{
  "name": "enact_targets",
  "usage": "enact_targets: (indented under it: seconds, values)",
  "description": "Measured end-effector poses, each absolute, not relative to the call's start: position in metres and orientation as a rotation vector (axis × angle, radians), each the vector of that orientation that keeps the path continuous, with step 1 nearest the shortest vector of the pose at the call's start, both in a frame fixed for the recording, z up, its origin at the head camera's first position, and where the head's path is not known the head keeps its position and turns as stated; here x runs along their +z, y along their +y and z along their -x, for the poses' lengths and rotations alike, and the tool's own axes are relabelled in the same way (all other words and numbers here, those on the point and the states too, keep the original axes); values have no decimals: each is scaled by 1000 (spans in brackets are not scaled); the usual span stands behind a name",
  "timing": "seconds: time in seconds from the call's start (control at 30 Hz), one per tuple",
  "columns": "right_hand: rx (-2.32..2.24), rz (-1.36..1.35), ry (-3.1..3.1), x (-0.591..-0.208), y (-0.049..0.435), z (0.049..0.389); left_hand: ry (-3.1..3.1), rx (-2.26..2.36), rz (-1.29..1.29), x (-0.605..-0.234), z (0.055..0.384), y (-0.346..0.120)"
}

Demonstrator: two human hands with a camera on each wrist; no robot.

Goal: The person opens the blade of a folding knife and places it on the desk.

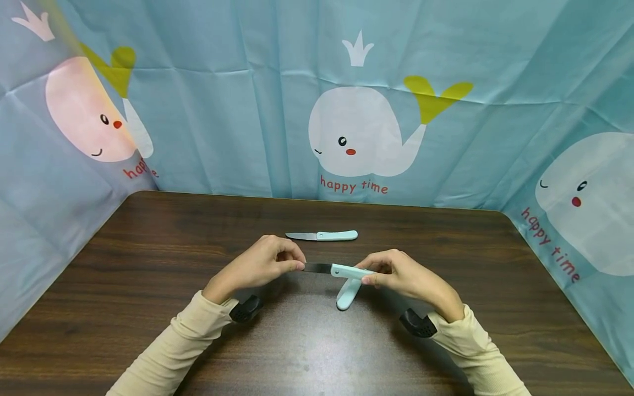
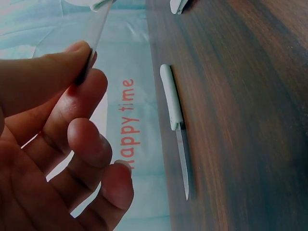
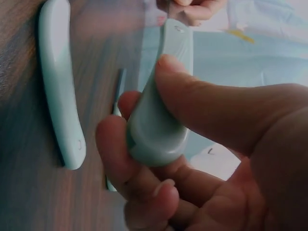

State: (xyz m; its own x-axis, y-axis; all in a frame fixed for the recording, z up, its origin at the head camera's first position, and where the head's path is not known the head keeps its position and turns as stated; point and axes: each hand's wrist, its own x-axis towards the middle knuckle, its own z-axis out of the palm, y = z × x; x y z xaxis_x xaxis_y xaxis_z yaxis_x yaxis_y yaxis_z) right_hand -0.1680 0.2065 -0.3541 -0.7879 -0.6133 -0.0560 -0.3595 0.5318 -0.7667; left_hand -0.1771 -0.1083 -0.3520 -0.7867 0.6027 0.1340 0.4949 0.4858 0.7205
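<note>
- Knife (image 1: pixel 343 271): held up over the desk (image 1: pixel 317 352), between the two hands, blade out toward the left, pale green handle to the right.
- Left hand (image 1: pixel 260 265): thumb and index pinching the blade near its tip, other fingers loosely bent.
- Right hand (image 1: pixel 405 276): fingers pinching the handle, thumb on top.
- Second knife (image 1: pixel 349 296): folded, on desk, partly hidden behind the held one in head view.
- Third knife (image 1: pixel 338 236): on desk farther back, unfolded, blade pointing left.
- Cloth (image 1: pixel 208 110): blue, whale prints, behind desk.
</note>
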Motion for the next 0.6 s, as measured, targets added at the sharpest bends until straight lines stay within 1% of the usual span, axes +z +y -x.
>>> enact_targets:
  seconds: [0.27,0.6]
  values:
    - [-1071,819,2465,-352,207,167,2579,1156,-987,-351,176,-107]
    - [-1094,768,2707,-355,201,169,2644,1204,-892,-349,178,-111]
